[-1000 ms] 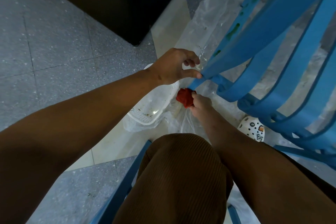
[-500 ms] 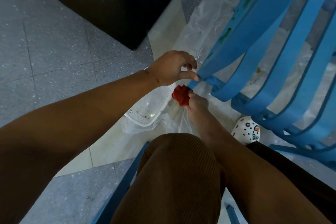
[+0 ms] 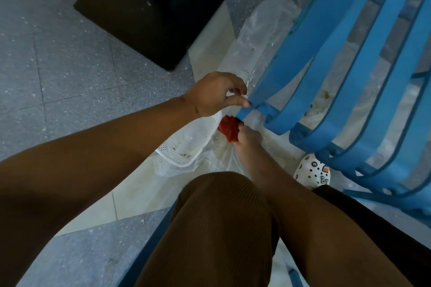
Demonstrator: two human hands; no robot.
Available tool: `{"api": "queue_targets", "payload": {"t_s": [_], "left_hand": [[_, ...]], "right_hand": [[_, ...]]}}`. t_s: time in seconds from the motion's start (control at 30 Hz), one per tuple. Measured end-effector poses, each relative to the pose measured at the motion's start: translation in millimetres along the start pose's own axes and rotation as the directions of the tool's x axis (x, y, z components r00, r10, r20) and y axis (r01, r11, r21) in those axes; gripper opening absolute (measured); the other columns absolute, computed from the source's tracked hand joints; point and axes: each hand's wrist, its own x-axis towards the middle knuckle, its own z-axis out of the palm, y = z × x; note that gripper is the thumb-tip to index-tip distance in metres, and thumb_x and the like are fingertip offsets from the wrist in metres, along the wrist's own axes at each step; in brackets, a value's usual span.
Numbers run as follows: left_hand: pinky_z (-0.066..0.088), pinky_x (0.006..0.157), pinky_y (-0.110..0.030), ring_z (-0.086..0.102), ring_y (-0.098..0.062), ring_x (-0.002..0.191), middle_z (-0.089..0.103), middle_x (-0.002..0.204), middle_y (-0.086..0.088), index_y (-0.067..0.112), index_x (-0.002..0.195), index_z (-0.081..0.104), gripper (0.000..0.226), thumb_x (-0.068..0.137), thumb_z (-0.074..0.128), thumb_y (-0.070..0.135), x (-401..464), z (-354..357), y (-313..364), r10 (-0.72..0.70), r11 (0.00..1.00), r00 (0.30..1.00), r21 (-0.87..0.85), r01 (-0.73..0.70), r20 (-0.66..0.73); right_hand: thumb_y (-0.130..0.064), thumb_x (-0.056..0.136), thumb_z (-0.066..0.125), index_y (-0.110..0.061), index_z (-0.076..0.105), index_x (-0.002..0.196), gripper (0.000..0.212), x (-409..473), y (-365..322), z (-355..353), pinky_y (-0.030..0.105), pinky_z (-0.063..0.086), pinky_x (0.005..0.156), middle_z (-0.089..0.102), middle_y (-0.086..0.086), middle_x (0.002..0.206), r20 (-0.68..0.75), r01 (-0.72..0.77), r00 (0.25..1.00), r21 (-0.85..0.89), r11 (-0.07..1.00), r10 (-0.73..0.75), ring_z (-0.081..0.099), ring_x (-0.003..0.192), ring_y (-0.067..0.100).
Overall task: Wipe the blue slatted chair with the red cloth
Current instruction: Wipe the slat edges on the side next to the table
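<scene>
Head view, looking steeply down. Blue slatted metal chair [image 3: 345,58] fills the upper right and right edge of the frame — tipped or lifted, so its long curved slats run diagonally from top right down to a frame corner at centre. Likely angled this way to bring the low end of the slats within reach.

Left hand [image 3: 214,94], centre of frame, pinches the end of the outermost slat between thumb and curled fingers. Judged as a steadying hold: it keeps the chair from swinging while the other hand works.

Right hand [image 3: 247,136] just below it, fingers closed round a bunched red cloth [image 3: 228,129]. The cloth is wadded into a small lump and pressed against the underside of that same slat end, right at the corner — the wad looks suited to getting into the joint where flat cloth would skid over. Most of the cloth sticks out left of the hand; how much is inside the fist cannot be told.

Beneath the hands, on the pale floor strip: a white perforated plastic basket [image 3: 184,149] with brown flecks inside, lying on crumpled clear plastic sheeting [image 3: 263,30] that runs up under the chair. Brown stains on the sheeting between the slats at right.

Black square table base [image 3: 154,7] at upper centre on grey speckled tile. Brown corduroy knee [image 3: 221,228] at bottom centre; white clog with charms [image 3: 312,171] at lower right, tucked beside the chair frame.

Wiping looks underway at the lowest slat end; the remaining slats are yet to be judged clean.
</scene>
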Motion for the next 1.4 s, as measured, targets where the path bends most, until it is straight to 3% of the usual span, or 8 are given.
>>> {"api": "queue_targets", "payload": {"t_s": [0.17, 0.23, 0.43, 0.6, 0.73, 0.87, 1.07, 1.4], "left_hand": [[0.044, 0.073, -0.016, 0.066, -0.016, 0.085, 0.074, 0.096, -0.007, 0.007, 0.103, 0.075, 0.050, 0.085, 0.068, 0.053, -9.6, -11.2, 20.2, 0.046, 0.999, 0.996, -0.013, -0.048, -0.078], [0.043, 0.073, -0.010, 0.063, -0.010, 0.082, 0.074, 0.093, -0.005, 0.007, 0.102, 0.075, 0.051, 0.086, 0.064, 0.055, -15.4, -19.1, 31.4, 0.050, 0.998, 0.992, -0.021, -0.053, -0.119], [0.046, 0.074, -0.007, 0.066, -0.009, 0.087, 0.073, 0.096, 0.000, 0.009, 0.104, 0.074, 0.032, 0.091, 0.072, 0.038, -28.6, -41.4, 56.2, 0.022, 0.996, 0.981, -0.078, -0.038, -0.192], [0.056, 0.081, -0.019, 0.063, -0.005, 0.100, 0.067, 0.114, 0.005, 0.020, 0.123, 0.068, 0.043, 0.088, 0.074, 0.043, -50.8, -49.8, 60.3, -0.029, 0.996, 0.999, -0.082, 0.026, -0.039], [0.052, 0.085, -0.014, 0.059, -0.005, 0.102, 0.059, 0.119, 0.004, 0.022, 0.131, 0.063, 0.063, 0.076, 0.086, 0.041, -60.7, -44.9, 65.9, -0.005, 0.997, 1.000, -0.072, 0.006, 0.018], [0.057, 0.088, -0.036, 0.062, -0.014, 0.101, 0.063, 0.110, -0.001, 0.016, 0.119, 0.069, 0.045, 0.080, 0.085, 0.030, -57.8, -47.4, 75.6, 0.018, 0.995, 0.996, -0.098, -0.027, -0.093], [0.056, 0.085, -0.032, 0.064, -0.011, 0.096, 0.066, 0.103, -0.001, 0.013, 0.110, 0.073, 0.030, 0.083, 0.082, 0.021, -61.7, -61.1, 94.8, 0.035, 0.989, 0.971, -0.133, -0.068, -0.236], [0.059, 0.081, -0.034, 0.066, -0.012, 0.093, 0.066, 0.099, 0.000, 0.019, 0.103, 0.075, 0.018, 0.085, 0.080, 0.022, -70.6, -96.1, 147.0, 0.075, 0.977, 0.903, -0.152, -0.152, -0.423]], "right_hand": [[-0.005, 0.102, 0.049, 0.006, 0.063, 0.114, 0.021, -39.4, -13.3, -3.5, 0.051, 0.042, 0.106, 0.048, 0.035, 0.140, 0.096, 0.019, 0.995, 0.126, 0.992, -0.031, 0.046, 0.129, 0.047], [-0.008, 0.101, 0.054, 0.001, 0.063, 0.110, 0.015, -59.8, -15.9, -7.0, 0.051, 0.048, 0.104, 0.055, 0.034, 0.135, 0.090, 0.074, 0.992, 0.135, 0.988, -0.086, 0.055, 0.123, 0.047], [-0.007, 0.099, 0.061, -0.004, 0.053, 0.130, 0.033, -124.5, -30.7, -4.8, 0.043, 0.055, 0.093, 0.065, 0.019, 0.120, 0.072, 0.087, 0.990, 0.385, 0.919, -0.124, 0.066, 0.088, 0.024], [-0.009, 0.104, 0.050, -0.005, 0.045, 0.143, 0.039, -143.8, -34.6, -9.4, 0.044, 0.057, 0.069, 0.065, 0.023, 0.124, 0.161, 0.029, 0.980, 0.453, 0.891, -0.113, 0.067, 0.104, 0.032], [-0.009, 0.105, 0.048, -0.004, 0.046, 0.142, 0.037, -163.5, -37.2, -12.8, 0.047, 0.060, 0.074, 0.062, 0.026, 0.130, 0.220, 0.051, 0.962, 0.435, 0.899, -0.161, 0.063, 0.116, 0.038], [-0.010, 0.106, 0.048, -0.003, 0.047, 0.140, 0.035, -190.6, -42.0, -13.9, 0.047, 0.050, 0.096, 0.060, 0.025, 0.133, 0.258, 0.085, 0.947, 0.379, 0.921, -0.194, 0.066, 0.106, 0.034], [-0.011, 0.106, 0.048, -0.001, 0.050, 0.140, 0.035, -238.7, -51.3, -14.2, 0.049, 0.042, 0.112, 0.064, 0.019, 0.124, 0.275, 0.206, 0.920, 0.266, 0.942, -0.279, 0.061, 0.124, 0.037], [-0.014, 0.103, 0.057, -0.010, 0.056, 0.138, 0.035, -295.9, -62.3, -37.9, 0.031, 0.058, 0.092, 0.075, 0.010, 0.113, 0.321, 0.477, 0.819, 0.080, 0.875, -0.476, 0.075, 0.099, 0.017]]}}
